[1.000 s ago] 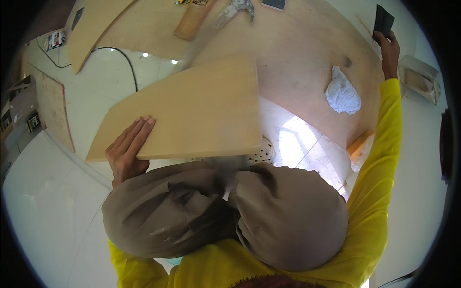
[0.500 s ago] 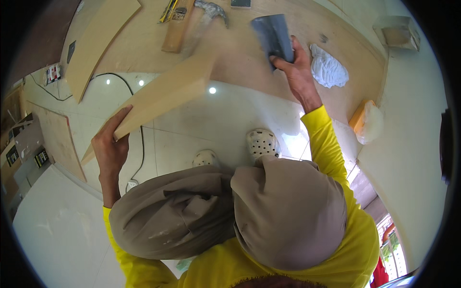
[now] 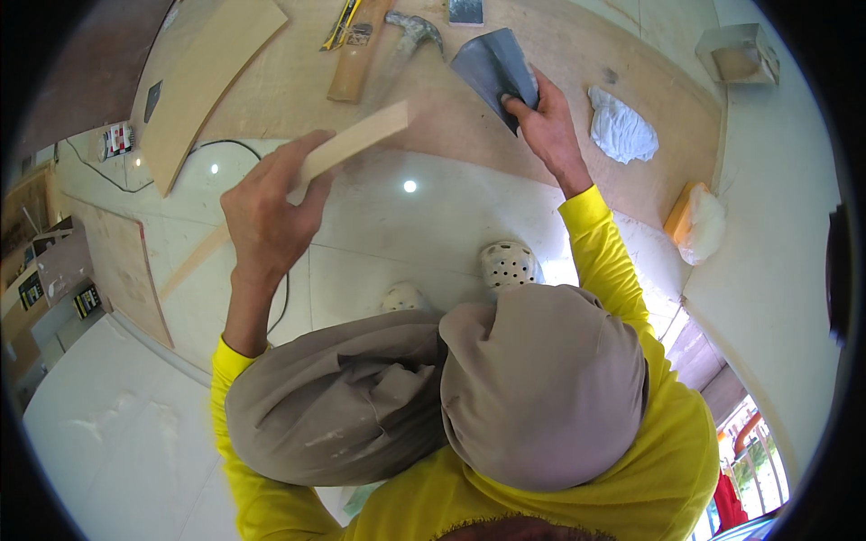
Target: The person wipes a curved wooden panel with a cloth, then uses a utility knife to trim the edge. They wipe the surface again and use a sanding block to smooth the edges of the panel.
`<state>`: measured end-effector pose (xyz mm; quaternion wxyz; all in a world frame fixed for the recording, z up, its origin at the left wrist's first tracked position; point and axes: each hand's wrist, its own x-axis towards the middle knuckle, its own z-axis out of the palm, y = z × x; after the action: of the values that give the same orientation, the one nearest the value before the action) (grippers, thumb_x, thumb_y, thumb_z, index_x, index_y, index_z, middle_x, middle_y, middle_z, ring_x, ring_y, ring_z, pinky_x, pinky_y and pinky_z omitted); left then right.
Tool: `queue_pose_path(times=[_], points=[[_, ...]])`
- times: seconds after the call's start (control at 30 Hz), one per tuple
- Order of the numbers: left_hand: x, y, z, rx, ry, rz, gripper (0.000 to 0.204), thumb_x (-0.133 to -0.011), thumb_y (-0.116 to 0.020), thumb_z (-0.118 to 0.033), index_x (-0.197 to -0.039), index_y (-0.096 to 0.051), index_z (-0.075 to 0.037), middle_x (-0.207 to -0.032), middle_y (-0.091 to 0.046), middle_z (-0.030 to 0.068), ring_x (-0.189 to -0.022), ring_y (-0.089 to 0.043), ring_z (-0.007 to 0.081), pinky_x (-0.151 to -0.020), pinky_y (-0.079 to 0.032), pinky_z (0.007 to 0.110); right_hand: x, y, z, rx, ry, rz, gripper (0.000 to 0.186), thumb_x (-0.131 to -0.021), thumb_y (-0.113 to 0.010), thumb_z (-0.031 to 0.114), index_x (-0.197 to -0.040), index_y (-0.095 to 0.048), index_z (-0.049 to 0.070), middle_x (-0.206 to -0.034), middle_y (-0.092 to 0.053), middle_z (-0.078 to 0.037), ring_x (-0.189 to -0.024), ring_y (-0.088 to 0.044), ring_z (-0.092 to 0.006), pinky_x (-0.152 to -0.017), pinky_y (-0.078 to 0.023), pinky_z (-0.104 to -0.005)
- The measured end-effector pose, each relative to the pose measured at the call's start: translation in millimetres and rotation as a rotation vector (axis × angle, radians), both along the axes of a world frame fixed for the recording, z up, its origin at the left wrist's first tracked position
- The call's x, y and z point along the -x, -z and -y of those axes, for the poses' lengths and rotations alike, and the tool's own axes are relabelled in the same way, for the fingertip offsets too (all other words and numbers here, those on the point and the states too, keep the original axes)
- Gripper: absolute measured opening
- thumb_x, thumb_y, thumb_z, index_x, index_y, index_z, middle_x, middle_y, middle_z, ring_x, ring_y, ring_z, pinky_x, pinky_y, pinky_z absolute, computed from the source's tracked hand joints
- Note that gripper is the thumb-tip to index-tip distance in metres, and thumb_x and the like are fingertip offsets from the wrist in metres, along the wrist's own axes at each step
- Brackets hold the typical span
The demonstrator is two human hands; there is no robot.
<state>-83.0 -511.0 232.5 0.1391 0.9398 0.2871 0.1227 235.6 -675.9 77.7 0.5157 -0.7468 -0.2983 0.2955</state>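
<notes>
My left hand [image 3: 271, 203] is wrapped around a pale wooden board [image 3: 361, 137], its fingers over the top. The board is held up off the floor with its narrow edge facing me, sloping from lower left to upper right. In my right hand [image 3: 550, 131] is a bent sheet of dark grey sandpaper [image 3: 494, 70], pinched between thumb and fingers. The sandpaper is apart from the board, to the right of its far end. Fine detail on the board's broad face is hidden at this angle.
Beyond my hands, a brown sheet on the floor holds a claw hammer [image 3: 417, 29], a wooden piece [image 3: 352, 68], a yellow utility knife [image 3: 340, 25] and a white cloth [image 3: 622, 126]. A larger board [image 3: 212, 86] lies left, near a black cable [image 3: 287, 302].
The board has turned from showing its broad face to showing its edge. My left hand has moved up and right with it. The sandpaper has tilted and shifted slightly left.
</notes>
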Motion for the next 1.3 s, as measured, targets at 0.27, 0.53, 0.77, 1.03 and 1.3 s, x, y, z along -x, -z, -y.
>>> queue_pose_path(times=[0.27, 0.53, 0.77, 1.03, 1.3], points=[[7.6, 11.8, 30.2, -0.075, 0.056, 0.029, 0.052, -0.085, -0.090, 0.000, -0.134, -0.083, -0.015, -0.125, -0.088, 0.0081, -0.105, -0.086, 0.0262, -0.085, -0.069, 0.037, 5.1, 21.5, 1.9, -0.110, 0.045, -0.043, 0.067, -0.110, -0.083, 0.028, -0.167, -0.057, 0.005, -0.128, -0.080, -0.012, -0.119, -0.074, -0.0195, -0.103, -0.058, -0.0381], [7.0, 11.0, 32.6, -0.078, 0.039, 0.005, 0.060, -0.079, -0.091, 0.004, -0.135, -0.083, -0.016, -0.127, -0.088, 0.0058, -0.111, -0.085, 0.0244, -0.088, -0.069, 0.035, 6.0, 14.9, -11.2, -0.149, -0.042, -0.764, 0.058, -0.117, -0.073, 0.040, -0.162, -0.058, 0.005, -0.141, -0.078, -0.014, -0.105, -0.073, -0.0183, -0.091, -0.058, -0.0345], [10.9, 17.5, 28.5, -0.091, 0.036, 0.023, 0.065, -0.077, -0.092, 0.004, -0.138, -0.083, -0.018, -0.126, -0.088, 0.0052, -0.109, -0.086, 0.0233, -0.086, -0.069, 0.033, 11.4, 20.9, -15.2, -0.211, -0.027, -0.787, 0.043, -0.119, -0.070, 0.031, -0.151, -0.065, 0.003, -0.142, -0.078, -0.013, -0.089, -0.069, -0.0155, -0.085, -0.056, -0.0323], [7.1, 21.6, 24.4, -0.166, 0.057, 0.057, 0.065, -0.070, -0.082, 0.002, -0.133, -0.084, -0.017, -0.122, -0.087, 0.0013, -0.092, -0.081, 0.0209, -0.074, -0.063, 0.031, 15.7, 46.5, -21.8, -0.089, -0.139, -0.343, 0.030, -0.117, -0.075, 0.030, -0.134, -0.076, 0.006, -0.108, -0.072, 0.002, -0.090, -0.061, -0.0086, -0.084, -0.052, -0.0286], [8.2, 24.4, 25.5, -0.164, 0.058, 0.058, 0.068, -0.064, -0.074, 0.005, -0.128, -0.086, -0.015, -0.119, -0.088, 0.0037, -0.095, -0.083, 0.0214, -0.075, -0.064, 0.032, 22.5, 57.1, -34.9, -0.029, -0.231, 0.037, 0.032, -0.115, -0.074, 0.023, -0.140, -0.074, 0.002, -0.124, -0.080, -0.012, -0.101, -0.070, -0.0246, -0.098, -0.057, -0.0390]])
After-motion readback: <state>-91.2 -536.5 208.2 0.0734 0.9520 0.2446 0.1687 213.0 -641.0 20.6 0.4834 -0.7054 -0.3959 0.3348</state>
